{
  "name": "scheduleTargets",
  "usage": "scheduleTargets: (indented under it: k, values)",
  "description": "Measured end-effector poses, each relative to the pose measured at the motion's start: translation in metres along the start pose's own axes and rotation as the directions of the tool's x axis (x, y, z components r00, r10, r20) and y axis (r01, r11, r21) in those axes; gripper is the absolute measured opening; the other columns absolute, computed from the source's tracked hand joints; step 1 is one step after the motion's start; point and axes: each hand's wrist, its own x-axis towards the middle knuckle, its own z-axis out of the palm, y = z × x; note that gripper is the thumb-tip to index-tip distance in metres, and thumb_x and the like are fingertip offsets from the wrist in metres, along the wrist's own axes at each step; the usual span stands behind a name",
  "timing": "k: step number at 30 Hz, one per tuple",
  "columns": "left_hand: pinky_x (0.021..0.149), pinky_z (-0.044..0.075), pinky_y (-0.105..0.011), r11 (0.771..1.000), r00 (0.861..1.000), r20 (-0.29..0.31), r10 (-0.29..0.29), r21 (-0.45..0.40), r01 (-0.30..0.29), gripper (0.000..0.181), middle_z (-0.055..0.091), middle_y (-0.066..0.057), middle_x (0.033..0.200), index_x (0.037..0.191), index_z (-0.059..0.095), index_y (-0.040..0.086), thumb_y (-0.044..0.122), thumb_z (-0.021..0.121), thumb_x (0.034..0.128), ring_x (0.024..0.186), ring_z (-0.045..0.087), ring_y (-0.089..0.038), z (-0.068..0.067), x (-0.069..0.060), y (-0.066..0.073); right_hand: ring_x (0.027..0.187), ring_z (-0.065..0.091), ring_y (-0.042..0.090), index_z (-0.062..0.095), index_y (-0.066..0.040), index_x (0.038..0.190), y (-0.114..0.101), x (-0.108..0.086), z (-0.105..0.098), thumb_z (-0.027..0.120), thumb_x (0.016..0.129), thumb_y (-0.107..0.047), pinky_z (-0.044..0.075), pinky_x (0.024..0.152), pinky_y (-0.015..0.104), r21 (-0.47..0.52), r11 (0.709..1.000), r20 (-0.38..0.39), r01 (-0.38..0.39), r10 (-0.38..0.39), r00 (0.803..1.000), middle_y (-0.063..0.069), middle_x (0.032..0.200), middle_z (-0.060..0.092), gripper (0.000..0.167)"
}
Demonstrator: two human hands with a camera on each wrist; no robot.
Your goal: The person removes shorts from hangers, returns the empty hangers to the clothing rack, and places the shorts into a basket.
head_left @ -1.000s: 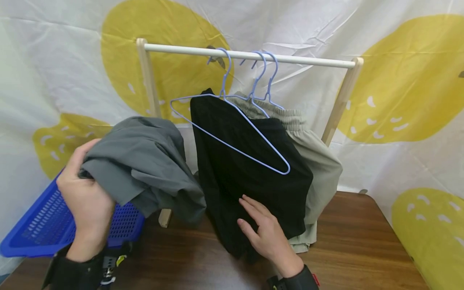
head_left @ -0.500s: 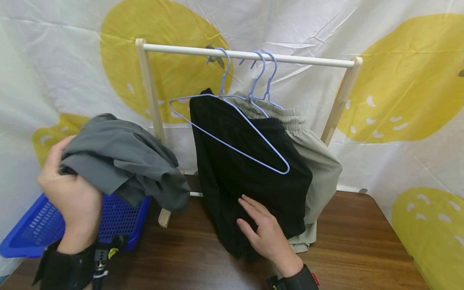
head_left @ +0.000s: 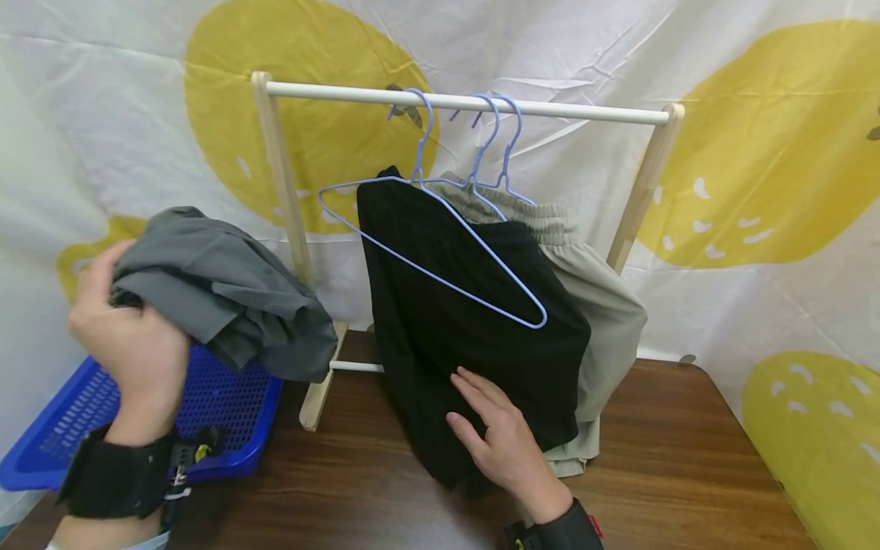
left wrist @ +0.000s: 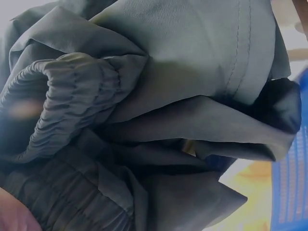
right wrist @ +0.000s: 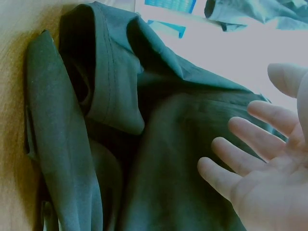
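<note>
In the head view my left hand [head_left: 134, 336] grips a bunched pair of grey shorts [head_left: 227, 286] above a blue basket [head_left: 264, 420]. The left wrist view shows their gathered elastic waistband [left wrist: 72, 91] close up. With fingers extended, my right hand [head_left: 505, 439] is at the lower front of black pants [head_left: 474, 328] hanging on the rack; whether it touches them I cannot tell. In front of the black pants hangs a light-blue hanger [head_left: 440, 260] with no garment on it. Behind them are light grey-green pants [head_left: 608, 328] with an elastic waist.
A clothes rack with a white rail [head_left: 467, 101] and wooden legs [head_left: 642, 187] stands on the brown table [head_left: 667, 458]. Two more blue hanger hooks [head_left: 512, 122] sit on the rail. A white cloth [head_left: 550, 46] with yellow prints hangs behind.
My left hand has moved left with the grey shorts, away from the hanging pants, uncovering the rack's left foot and more of the basket. The right hand stays by the black pants.
</note>
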Motion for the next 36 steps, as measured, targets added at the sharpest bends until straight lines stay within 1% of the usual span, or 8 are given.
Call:
scheduleTargets:
  k: [6, 9, 12, 14, 17, 25, 30, 36]
  values:
    - [0.082, 0.036, -0.017, 0.996, 0.998, 0.022, 0.057, 0.073, -0.059, 0.027, 0.055, 0.037, 0.096, 0.113, 0.080, 0.006, 0.018, 0.058, 0.1008, 0.088, 0.047, 0.015, 0.000, 0.008, -0.010, 0.139, 0.052, 0.034, 0.061, -0.001, 0.142, 0.001, 0.000, 0.002, 0.071, 0.099, -0.017, 0.046, 0.107, 0.056, 0.001, 1.000, 0.011, -0.020, 0.020, 1.000, 0.016, 0.149, 0.057, 0.047]
    - [0.086, 0.039, -0.023, 0.987, 0.995, 0.036, 0.088, 0.134, -0.092, 0.029, 0.067, 0.022, 0.097, 0.114, 0.079, 0.005, 0.017, 0.056, 0.1005, 0.090, 0.045, 0.014, 0.000, 0.010, -0.016, 0.139, 0.052, 0.034, 0.061, -0.001, 0.142, 0.001, 0.000, 0.002, 0.070, 0.099, -0.018, 0.046, 0.108, 0.057, 0.004, 1.000, 0.016, -0.029, 0.029, 0.999, 0.015, 0.150, 0.056, 0.047]
    - [0.095, 0.041, -0.035, 0.977, 0.990, 0.066, 0.122, 0.167, -0.131, 0.031, 0.075, -0.010, 0.103, 0.116, 0.078, 0.004, 0.014, 0.054, 0.1006, 0.093, 0.060, -0.011, -0.001, 0.011, -0.021, 0.140, 0.051, 0.034, 0.061, -0.001, 0.143, 0.000, 0.000, 0.002, 0.070, 0.099, -0.018, 0.045, 0.108, 0.057, 0.011, 0.999, 0.021, -0.036, 0.035, 0.999, 0.015, 0.150, 0.056, 0.048]
    - [0.097, 0.040, -0.044, 0.971, 0.985, 0.093, 0.148, 0.175, -0.163, 0.031, 0.072, -0.026, 0.109, 0.117, 0.077, 0.002, 0.012, 0.052, 0.1010, 0.097, 0.060, -0.033, -0.002, 0.012, -0.026, 0.140, 0.051, 0.035, 0.060, -0.002, 0.143, 0.000, 0.000, 0.003, 0.070, 0.099, -0.019, 0.045, 0.108, 0.057, 0.015, 0.999, 0.024, -0.040, 0.040, 0.999, 0.016, 0.150, 0.056, 0.048]
    - [0.098, 0.036, -0.052, 0.961, 0.972, 0.138, 0.188, 0.179, -0.211, 0.033, 0.069, -0.032, 0.111, 0.118, 0.075, -0.002, 0.005, 0.048, 0.1001, 0.100, 0.054, -0.052, -0.002, 0.013, -0.033, 0.140, 0.051, 0.035, 0.060, -0.002, 0.143, 0.001, 0.000, 0.003, 0.070, 0.100, -0.019, 0.044, 0.109, 0.057, 0.017, 0.999, 0.029, -0.046, 0.046, 0.999, 0.016, 0.151, 0.055, 0.048]
    - [0.097, 0.030, -0.060, 0.939, 0.949, 0.222, 0.226, 0.211, -0.273, 0.039, 0.067, -0.036, 0.111, 0.117, 0.072, -0.009, -0.006, 0.044, 0.0902, 0.099, 0.051, -0.055, -0.002, 0.015, -0.052, 0.140, 0.051, 0.034, 0.060, -0.003, 0.143, 0.001, -0.001, 0.004, 0.070, 0.100, -0.019, 0.045, 0.109, 0.057, 0.019, 0.999, 0.032, -0.049, 0.048, 0.998, 0.016, 0.151, 0.055, 0.048]
    - [0.092, 0.028, -0.063, 0.906, 0.913, 0.314, 0.260, 0.248, -0.343, 0.045, 0.064, -0.038, 0.110, 0.119, 0.071, -0.009, -0.010, 0.042, 0.0843, 0.095, 0.048, -0.056, -0.005, 0.014, -0.069, 0.140, 0.052, 0.033, 0.060, -0.005, 0.144, 0.001, -0.001, 0.004, 0.070, 0.100, -0.019, 0.045, 0.108, 0.056, 0.015, 0.999, 0.030, -0.046, 0.045, 0.999, 0.015, 0.150, 0.056, 0.048]
    - [0.090, 0.030, -0.064, 0.869, 0.881, 0.359, 0.308, 0.272, -0.415, 0.049, 0.062, -0.038, 0.106, 0.116, 0.071, -0.009, -0.013, 0.040, 0.0790, 0.093, 0.049, -0.056, -0.005, 0.011, -0.087, 0.139, 0.052, 0.034, 0.061, -0.003, 0.143, 0.000, -0.001, 0.004, 0.071, 0.099, -0.019, 0.046, 0.108, 0.056, 0.018, 0.999, 0.030, -0.050, 0.049, 0.998, 0.016, 0.150, 0.056, 0.048]
